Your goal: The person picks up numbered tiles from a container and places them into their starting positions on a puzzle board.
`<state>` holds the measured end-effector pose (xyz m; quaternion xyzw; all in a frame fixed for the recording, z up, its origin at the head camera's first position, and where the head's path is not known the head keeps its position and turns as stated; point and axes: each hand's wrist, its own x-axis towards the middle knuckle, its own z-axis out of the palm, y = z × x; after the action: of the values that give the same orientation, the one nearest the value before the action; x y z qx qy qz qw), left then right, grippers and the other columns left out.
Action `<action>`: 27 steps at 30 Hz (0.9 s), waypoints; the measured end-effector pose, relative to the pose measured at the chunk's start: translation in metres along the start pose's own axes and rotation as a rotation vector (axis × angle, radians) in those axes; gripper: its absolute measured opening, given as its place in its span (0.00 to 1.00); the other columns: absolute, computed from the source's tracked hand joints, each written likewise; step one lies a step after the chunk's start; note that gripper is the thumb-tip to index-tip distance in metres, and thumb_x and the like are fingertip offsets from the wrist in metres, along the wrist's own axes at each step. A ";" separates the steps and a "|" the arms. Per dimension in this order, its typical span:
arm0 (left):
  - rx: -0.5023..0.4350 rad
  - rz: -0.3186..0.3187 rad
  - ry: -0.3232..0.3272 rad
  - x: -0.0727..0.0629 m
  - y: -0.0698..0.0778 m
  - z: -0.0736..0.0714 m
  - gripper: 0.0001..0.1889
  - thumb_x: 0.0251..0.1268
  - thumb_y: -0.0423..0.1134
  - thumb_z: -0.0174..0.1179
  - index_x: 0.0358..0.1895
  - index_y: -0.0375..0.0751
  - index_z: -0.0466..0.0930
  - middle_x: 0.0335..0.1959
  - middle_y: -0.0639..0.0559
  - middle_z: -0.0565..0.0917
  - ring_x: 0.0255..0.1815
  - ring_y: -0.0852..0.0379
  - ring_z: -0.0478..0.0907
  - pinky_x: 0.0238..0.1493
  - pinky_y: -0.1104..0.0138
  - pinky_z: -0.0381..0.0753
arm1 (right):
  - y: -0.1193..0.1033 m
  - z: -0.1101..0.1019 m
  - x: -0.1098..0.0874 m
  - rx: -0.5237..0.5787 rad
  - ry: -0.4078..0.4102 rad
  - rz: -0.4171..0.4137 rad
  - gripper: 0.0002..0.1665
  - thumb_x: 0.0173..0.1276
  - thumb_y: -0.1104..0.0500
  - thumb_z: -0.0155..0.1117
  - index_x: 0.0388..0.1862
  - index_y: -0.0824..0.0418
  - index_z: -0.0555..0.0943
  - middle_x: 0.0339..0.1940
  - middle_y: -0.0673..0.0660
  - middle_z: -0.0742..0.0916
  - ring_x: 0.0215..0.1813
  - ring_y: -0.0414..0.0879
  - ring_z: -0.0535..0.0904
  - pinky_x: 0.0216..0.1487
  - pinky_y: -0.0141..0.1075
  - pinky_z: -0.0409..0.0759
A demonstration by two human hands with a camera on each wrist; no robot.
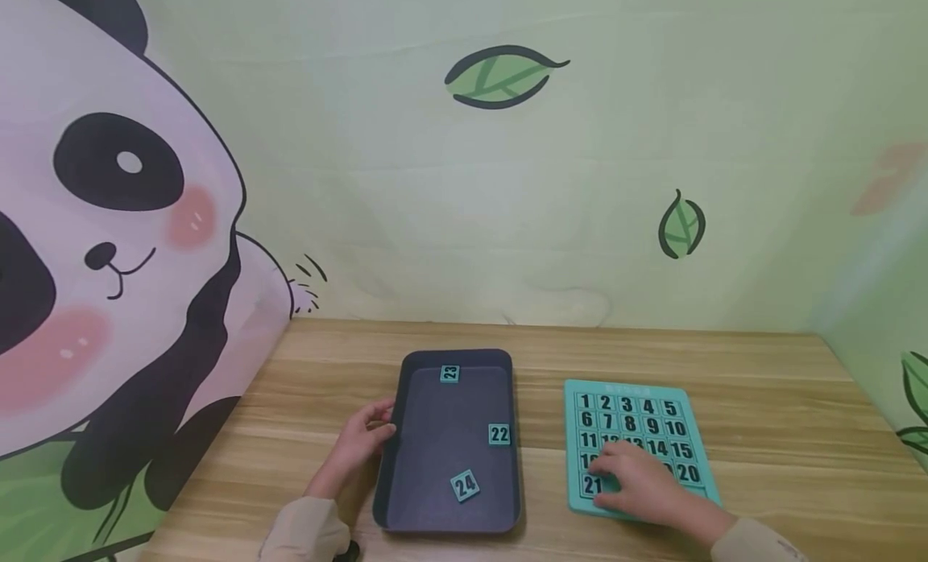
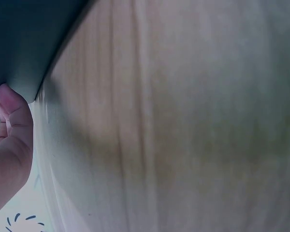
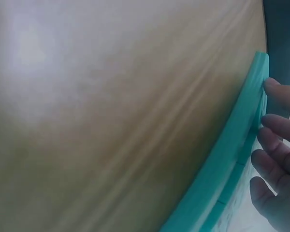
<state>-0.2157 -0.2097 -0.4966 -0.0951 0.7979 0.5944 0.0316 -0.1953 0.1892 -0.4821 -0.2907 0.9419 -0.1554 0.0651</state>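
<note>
My left hand is at the left side of a dark rectangular tray, its thumb touching the outer wall; the left wrist view shows that thumb against the tray's side. Inside the tray lie number tiles 23, 22 and 24, apart from one another. Over the lower left of a turquoise number board is my right hand. Its thumb and forefinger are spread around tile 21, and the hand hides part of the lower rows. In the right wrist view the fingertips are at the board's edge.
The tray and board lie side by side on a wooden table, with a strip of wood between them. A wall cloth with a panda and leaves rises behind the table.
</note>
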 end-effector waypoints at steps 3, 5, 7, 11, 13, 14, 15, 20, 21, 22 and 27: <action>0.001 -0.002 -0.003 0.000 0.000 -0.001 0.23 0.56 0.26 0.51 0.58 0.34 0.67 0.46 0.38 0.72 0.43 0.53 0.72 0.29 0.65 0.73 | 0.000 -0.003 0.003 -0.008 0.012 -0.036 0.20 0.46 0.46 0.66 0.38 0.52 0.81 0.34 0.42 0.79 0.40 0.38 0.73 0.41 0.36 0.74; 0.001 -0.001 -0.005 0.000 0.000 -0.001 0.23 0.56 0.26 0.51 0.58 0.34 0.67 0.46 0.38 0.72 0.43 0.53 0.72 0.29 0.65 0.73 | -0.002 -0.007 0.006 -0.006 0.026 -0.063 0.19 0.48 0.47 0.65 0.39 0.53 0.81 0.35 0.44 0.80 0.39 0.39 0.74 0.40 0.36 0.74; 0.004 0.001 -0.007 0.000 -0.001 -0.001 0.23 0.56 0.26 0.51 0.58 0.34 0.67 0.46 0.39 0.72 0.43 0.53 0.72 0.29 0.65 0.73 | -0.006 -0.013 0.011 0.000 0.045 -0.085 0.17 0.50 0.50 0.65 0.40 0.54 0.81 0.34 0.45 0.80 0.38 0.38 0.73 0.39 0.34 0.74; 0.009 0.010 -0.002 0.001 -0.002 -0.001 0.22 0.55 0.25 0.51 0.57 0.34 0.68 0.45 0.39 0.72 0.42 0.53 0.73 0.28 0.66 0.72 | -0.015 -0.023 0.021 0.020 0.098 -0.110 0.16 0.52 0.52 0.64 0.41 0.56 0.81 0.36 0.47 0.79 0.40 0.40 0.73 0.39 0.35 0.74; 0.009 0.012 0.003 0.001 -0.002 -0.001 0.22 0.55 0.25 0.51 0.56 0.34 0.68 0.44 0.39 0.73 0.42 0.53 0.73 0.27 0.66 0.71 | -0.019 -0.024 0.027 0.026 0.129 -0.122 0.17 0.53 0.53 0.64 0.42 0.56 0.80 0.37 0.48 0.80 0.42 0.43 0.74 0.41 0.37 0.74; 0.012 0.014 0.004 0.002 -0.002 -0.001 0.22 0.55 0.25 0.51 0.56 0.34 0.68 0.44 0.39 0.73 0.42 0.53 0.73 0.27 0.66 0.72 | -0.022 -0.023 0.029 0.027 0.141 -0.126 0.17 0.53 0.53 0.63 0.42 0.57 0.80 0.39 0.49 0.80 0.43 0.44 0.74 0.42 0.39 0.75; 0.013 0.016 0.005 0.002 -0.002 -0.001 0.22 0.55 0.25 0.51 0.56 0.34 0.69 0.44 0.39 0.73 0.42 0.53 0.73 0.28 0.66 0.72 | -0.024 -0.022 0.032 0.032 0.151 -0.128 0.18 0.53 0.52 0.63 0.43 0.57 0.80 0.40 0.50 0.80 0.45 0.45 0.75 0.43 0.40 0.75; 0.003 0.020 0.005 0.002 -0.003 -0.001 0.22 0.55 0.24 0.51 0.56 0.34 0.68 0.44 0.39 0.72 0.42 0.53 0.73 0.29 0.64 0.75 | -0.038 -0.014 0.045 0.151 0.147 -0.122 0.23 0.55 0.52 0.62 0.48 0.61 0.77 0.49 0.59 0.78 0.51 0.53 0.74 0.47 0.46 0.74; -0.005 0.018 0.005 0.002 -0.004 -0.001 0.22 0.55 0.24 0.51 0.56 0.34 0.68 0.44 0.39 0.72 0.42 0.53 0.73 0.29 0.64 0.76 | -0.040 -0.012 0.048 0.176 0.147 -0.121 0.23 0.56 0.52 0.61 0.50 0.61 0.77 0.50 0.59 0.78 0.52 0.53 0.73 0.48 0.47 0.73; -0.010 0.016 0.004 0.002 -0.004 -0.001 0.22 0.55 0.24 0.51 0.56 0.34 0.68 0.43 0.39 0.72 0.42 0.53 0.73 0.29 0.64 0.76 | -0.043 -0.010 0.051 0.201 0.145 -0.122 0.24 0.56 0.52 0.61 0.51 0.61 0.76 0.51 0.60 0.77 0.53 0.54 0.73 0.50 0.48 0.73; -0.025 0.009 0.003 0.002 -0.004 -0.001 0.22 0.55 0.24 0.51 0.56 0.34 0.68 0.44 0.39 0.72 0.42 0.54 0.74 0.30 0.63 0.76 | -0.053 -0.001 0.068 0.273 0.129 -0.125 0.25 0.56 0.52 0.61 0.53 0.59 0.74 0.57 0.59 0.75 0.58 0.54 0.69 0.55 0.48 0.69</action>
<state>-0.2172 -0.2119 -0.5007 -0.0929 0.7908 0.6044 0.0267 -0.2235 0.1098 -0.4661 -0.3264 0.8943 -0.3042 0.0336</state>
